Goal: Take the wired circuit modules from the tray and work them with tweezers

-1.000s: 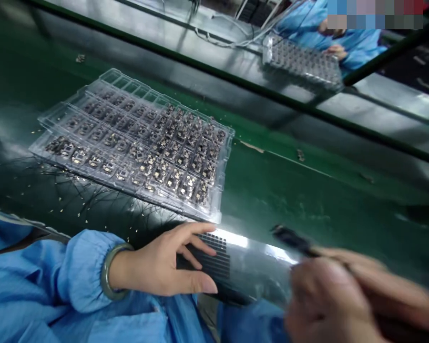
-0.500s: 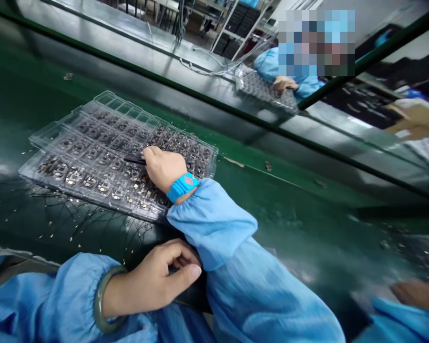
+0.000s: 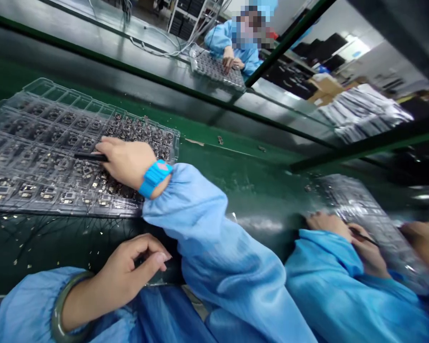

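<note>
My right hand [image 3: 128, 162], with a blue band at the wrist, reaches over the clear plastic tray [image 3: 73, 209]. It is closed on a slim black tweezers-like tool [image 3: 90, 156] that points left; its working tip cannot be made out. Small circuit boards [image 3: 67, 196] lie in rows in the tray's pockets, and the part under my right hand is hidden. Lower down, near the table edge, my left hand [image 3: 128, 269] is curled, thumb close to the fingertips. Whatever may be between those fingers is hidden. A green bangle [image 3: 59, 305] circles that wrist.
The dark green table [image 3: 243, 190] carries small scattered bits and a loose part [image 3: 220, 140]. To the right, a co-worker's hands [image 3: 346, 236] work beside another clear tray [image 3: 364, 205]. Beyond the dark rail, another person's hands [image 3: 230, 61] rest on a tray [image 3: 214, 74].
The view has swung right, so the tray sits farther left and the co-worker's hands and tray at right have come into view. My right hand still holds the black tool over the tray.
</note>
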Available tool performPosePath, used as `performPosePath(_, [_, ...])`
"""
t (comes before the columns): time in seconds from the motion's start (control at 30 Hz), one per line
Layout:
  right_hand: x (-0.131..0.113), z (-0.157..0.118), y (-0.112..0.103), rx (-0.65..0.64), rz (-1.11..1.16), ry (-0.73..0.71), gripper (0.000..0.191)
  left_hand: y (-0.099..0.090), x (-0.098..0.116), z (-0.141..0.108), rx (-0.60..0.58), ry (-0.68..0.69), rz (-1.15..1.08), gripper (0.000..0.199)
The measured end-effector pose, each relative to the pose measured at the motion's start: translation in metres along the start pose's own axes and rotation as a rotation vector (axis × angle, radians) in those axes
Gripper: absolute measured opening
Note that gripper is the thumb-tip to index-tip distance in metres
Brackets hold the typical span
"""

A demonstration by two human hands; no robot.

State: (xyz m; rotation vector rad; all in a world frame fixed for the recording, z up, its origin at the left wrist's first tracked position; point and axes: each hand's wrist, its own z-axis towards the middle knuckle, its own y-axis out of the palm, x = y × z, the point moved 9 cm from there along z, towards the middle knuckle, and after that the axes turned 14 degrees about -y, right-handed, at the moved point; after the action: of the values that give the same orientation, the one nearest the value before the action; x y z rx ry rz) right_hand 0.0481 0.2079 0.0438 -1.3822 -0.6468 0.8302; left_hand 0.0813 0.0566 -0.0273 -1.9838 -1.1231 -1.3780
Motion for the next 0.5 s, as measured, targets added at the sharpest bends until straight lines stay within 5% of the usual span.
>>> performPosePath(0.1, [0.033, -0.031, -0.023, 0.064, -0.003, 0.169, 0.030, 0.000, -0.004, 0.000, -0.006, -0.006, -0.014, 0.027])
performPosePath(0.23, [0.070, -0.084, -0.030, -0.042, -0.128, 0.466, 0.028, 0.004, -0.006, 0.001, -0.036, 0.000, -0.025, 0.025])
performPosePath(0.37, [0.094, -0.135, -0.021, -0.165, -0.142, 0.730, 0.037, 0.007, -0.005, 0.003, -0.044, -0.007, -0.018, 0.027])
performPosePath(0.5, [0.107, -0.157, 0.002, -0.187, 0.045, 0.800, 0.041, 0.009, -0.004, 0.004, -0.046, -0.019, -0.011, 0.029])
